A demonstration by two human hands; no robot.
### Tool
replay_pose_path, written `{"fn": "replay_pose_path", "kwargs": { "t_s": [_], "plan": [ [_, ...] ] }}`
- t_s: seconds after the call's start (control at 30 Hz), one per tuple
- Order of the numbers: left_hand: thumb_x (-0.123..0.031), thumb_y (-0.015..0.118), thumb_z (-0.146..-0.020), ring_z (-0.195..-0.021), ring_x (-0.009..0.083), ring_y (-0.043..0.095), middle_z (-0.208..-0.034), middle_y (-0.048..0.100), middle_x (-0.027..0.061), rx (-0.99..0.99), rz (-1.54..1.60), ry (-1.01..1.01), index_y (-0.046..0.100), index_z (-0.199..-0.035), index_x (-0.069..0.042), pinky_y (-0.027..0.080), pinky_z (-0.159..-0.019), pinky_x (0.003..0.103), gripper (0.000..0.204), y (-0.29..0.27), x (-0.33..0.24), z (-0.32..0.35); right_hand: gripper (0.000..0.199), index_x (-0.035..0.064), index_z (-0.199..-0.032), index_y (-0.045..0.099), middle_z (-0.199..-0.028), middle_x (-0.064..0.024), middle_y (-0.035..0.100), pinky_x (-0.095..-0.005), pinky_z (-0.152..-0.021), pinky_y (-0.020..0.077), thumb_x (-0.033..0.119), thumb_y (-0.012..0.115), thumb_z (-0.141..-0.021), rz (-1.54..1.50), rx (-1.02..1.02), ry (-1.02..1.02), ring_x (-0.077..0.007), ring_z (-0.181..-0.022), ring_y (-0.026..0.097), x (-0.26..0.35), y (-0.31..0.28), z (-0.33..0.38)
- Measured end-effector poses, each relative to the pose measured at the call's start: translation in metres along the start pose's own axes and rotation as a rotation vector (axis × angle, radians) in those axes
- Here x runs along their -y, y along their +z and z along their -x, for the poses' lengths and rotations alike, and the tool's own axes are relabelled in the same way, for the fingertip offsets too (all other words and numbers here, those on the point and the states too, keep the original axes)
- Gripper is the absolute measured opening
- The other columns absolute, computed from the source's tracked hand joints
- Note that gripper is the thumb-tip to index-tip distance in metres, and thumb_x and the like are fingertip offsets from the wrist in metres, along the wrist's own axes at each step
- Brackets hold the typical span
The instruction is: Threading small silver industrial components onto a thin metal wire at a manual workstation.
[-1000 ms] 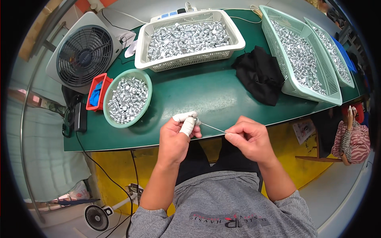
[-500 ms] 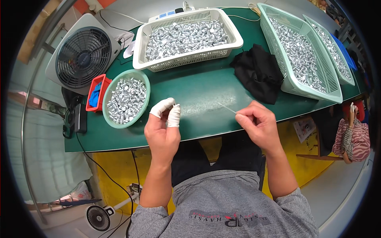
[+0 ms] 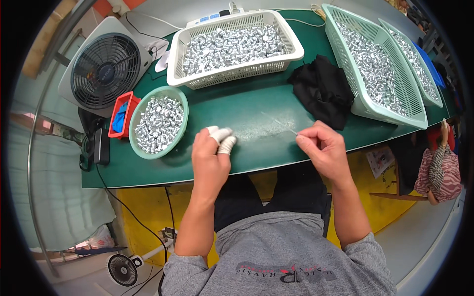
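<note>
Right hand (image 3: 323, 148), centre right of frame: thumb and forefinger were pinched closed on a thin pale rod (image 3: 286, 128), which slanted up and left from the fingertips above the green table (image 3: 232, 106). Its far end was faint, so exact length and tip shape could not be read.

Left hand (image 3: 211, 157), just left of frame centre: fingers curled in, white wrapping (image 3: 227, 145) on the fingertips, blurred. Could not tell whether a small part sat between them. The two hands were apart, and the rod's visible length did not touch the left fingers.

Small silver metal parts (image 3: 159, 124) filled the round green bowl (image 3: 153, 156) at centre left, near the left hand; more lay in the white basket (image 3: 237, 73) at upper centre.

Handling notes (judgement): a light pinch at the rod's near end seemed sound, since it left most of the length free. Good practice called for keeping the rod straight, steadying any part between the wrapped fingertips, and aligning before applying force, as so slender a rod would probably flex.
</note>
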State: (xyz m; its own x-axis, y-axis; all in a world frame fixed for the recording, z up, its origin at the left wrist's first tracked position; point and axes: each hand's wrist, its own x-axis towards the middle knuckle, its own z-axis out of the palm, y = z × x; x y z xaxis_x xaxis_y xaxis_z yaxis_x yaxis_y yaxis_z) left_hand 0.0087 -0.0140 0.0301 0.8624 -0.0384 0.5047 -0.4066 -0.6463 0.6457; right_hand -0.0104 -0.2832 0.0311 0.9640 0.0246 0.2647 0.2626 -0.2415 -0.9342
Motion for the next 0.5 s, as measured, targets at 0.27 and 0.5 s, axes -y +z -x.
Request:
{"fn": "replay_pose_path", "kwargs": {
  "t_s": [0.27, 0.5],
  "plan": [
    [-0.014, 0.059, -0.104, -0.090, 0.0202, 0.066, -0.105, 0.068, 0.0107, 0.033, 1.444, -0.622, 0.064, -0.121, -0.006, 0.056, -0.081, 0.037, 0.020, 0.000, 0.007, 0.011, 0.001, -0.0019, -0.090, 0.070, -0.077, 0.0022, 0.051, -0.0210, -0.058, 0.0331, -0.002, 0.071, -0.089, 0.009, -0.090, -0.052, -0.0043, -0.065, 0.043, -0.011, 0.002, -0.014],
    [-0.011, 0.060, -0.102, -0.093, 0.0187, 0.064, -0.110, 0.067, 0.0095, 0.089, 1.520, -0.564, 0.060, -0.128, -0.007, 0.055, -0.082, 0.036, 0.026, 0.014, 0.018, 0.024, 0.003, -0.0021, -0.091, 0.070, -0.077, 0.0016, 0.052, -0.0212, -0.057, 0.0332, -0.003, 0.071, -0.089, 0.152, -0.090, -0.121, -0.0046, -0.065, 0.043, -0.012, 0.010, -0.005]
  ]
}}
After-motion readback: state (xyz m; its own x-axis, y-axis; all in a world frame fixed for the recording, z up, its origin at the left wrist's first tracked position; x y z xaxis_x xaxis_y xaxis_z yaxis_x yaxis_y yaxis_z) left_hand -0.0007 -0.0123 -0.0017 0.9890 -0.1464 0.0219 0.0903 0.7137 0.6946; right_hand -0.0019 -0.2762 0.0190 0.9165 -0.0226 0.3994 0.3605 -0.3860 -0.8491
